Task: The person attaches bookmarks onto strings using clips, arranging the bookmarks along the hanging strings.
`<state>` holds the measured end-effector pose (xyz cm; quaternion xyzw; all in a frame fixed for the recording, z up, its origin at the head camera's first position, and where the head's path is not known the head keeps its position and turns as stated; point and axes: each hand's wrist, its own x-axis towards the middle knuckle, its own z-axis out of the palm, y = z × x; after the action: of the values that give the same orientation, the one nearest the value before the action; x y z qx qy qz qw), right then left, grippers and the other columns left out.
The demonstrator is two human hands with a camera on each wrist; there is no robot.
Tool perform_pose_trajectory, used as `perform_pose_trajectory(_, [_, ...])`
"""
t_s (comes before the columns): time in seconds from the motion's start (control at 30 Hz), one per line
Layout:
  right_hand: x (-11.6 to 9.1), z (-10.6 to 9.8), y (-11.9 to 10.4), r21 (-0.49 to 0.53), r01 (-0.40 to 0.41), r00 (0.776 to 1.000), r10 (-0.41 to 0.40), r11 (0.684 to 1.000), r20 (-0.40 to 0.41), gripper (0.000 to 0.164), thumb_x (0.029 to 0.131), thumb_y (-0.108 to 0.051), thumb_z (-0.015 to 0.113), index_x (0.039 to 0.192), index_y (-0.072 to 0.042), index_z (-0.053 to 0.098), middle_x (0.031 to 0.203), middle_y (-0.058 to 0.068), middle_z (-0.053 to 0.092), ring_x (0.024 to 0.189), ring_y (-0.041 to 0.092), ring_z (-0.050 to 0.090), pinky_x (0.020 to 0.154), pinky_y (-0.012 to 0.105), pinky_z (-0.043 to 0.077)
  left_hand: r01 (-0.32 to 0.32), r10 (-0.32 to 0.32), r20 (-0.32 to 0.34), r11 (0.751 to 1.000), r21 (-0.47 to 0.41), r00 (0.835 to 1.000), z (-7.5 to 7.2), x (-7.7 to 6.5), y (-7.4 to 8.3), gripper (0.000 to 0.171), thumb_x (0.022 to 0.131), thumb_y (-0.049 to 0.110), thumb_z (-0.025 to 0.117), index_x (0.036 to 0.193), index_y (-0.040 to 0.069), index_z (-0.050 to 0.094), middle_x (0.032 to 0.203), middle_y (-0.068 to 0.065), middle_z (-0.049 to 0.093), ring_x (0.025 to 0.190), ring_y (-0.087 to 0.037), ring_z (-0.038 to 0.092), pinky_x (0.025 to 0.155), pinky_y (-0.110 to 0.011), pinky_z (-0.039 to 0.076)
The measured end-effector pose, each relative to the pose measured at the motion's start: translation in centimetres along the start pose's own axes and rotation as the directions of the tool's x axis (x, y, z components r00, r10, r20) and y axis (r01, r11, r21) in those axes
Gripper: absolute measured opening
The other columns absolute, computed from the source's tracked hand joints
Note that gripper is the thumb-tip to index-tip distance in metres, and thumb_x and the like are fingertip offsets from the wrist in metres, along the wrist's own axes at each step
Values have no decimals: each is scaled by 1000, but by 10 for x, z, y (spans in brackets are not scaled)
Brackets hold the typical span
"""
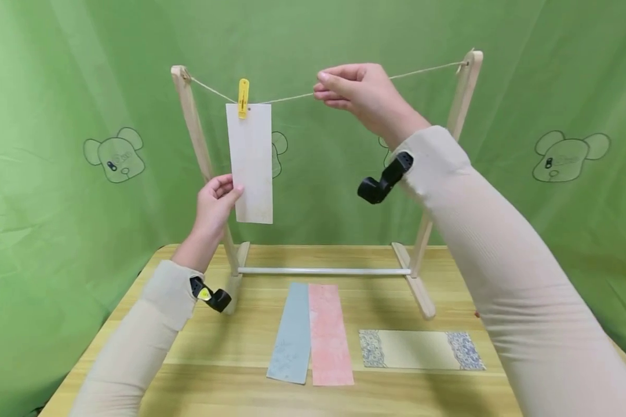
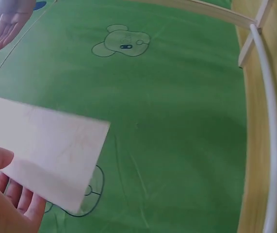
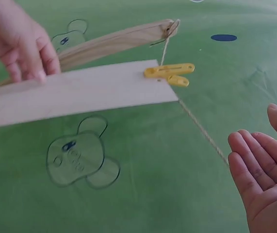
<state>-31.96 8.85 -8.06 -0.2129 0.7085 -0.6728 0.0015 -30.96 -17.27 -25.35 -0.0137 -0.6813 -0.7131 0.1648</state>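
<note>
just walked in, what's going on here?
A person's left hand pinches the edge of a white strip, clipped to a string by a yellow clothespin. The right hand is raised by the string, apparently empty. A blue strip, pink strip and patterned strip lie on the table.

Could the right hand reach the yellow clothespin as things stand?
Likely yes: the right hand looks empty, and only the cord spans the gap to the yellow clothespin.
</note>
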Motion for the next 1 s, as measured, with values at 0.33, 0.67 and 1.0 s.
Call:
perform_pose_trajectory(0.33, [-38,-40,30,-96,-67,998,67,993,-4,38,91,-16,61,125,-1,53,107,5,65,108,18,59,96,24,46,-17,16,19,997,77,1000,-14,-21,-25,50,89,3,60,137,2,43,138,-13,47,124,-26,44,106,-27,36])
perform_pose_trajectory(0.67, [-71,-71,76,-190,-90,996,84,978,-37,43,92,-22,60,128,1,51,106,2,68,101,13,63,91,22,48,45,-52,52,991,124,997,-24,-47,-50,50,90,3,59,137,3,43,138,-12,47,121,-22,44,106,-29,36])
perform_pose_trajectory(1.0, [-113,-102,120,-473,-164,986,150,865,-67,56,90,-46,57,133,-11,50,119,0,65,100,2,61,106,38,37,79,-96,125,987,137,988,-14,-83,-80,53,86,1,62,135,2,43,132,-12,50,116,-24,47,97,-23,43])
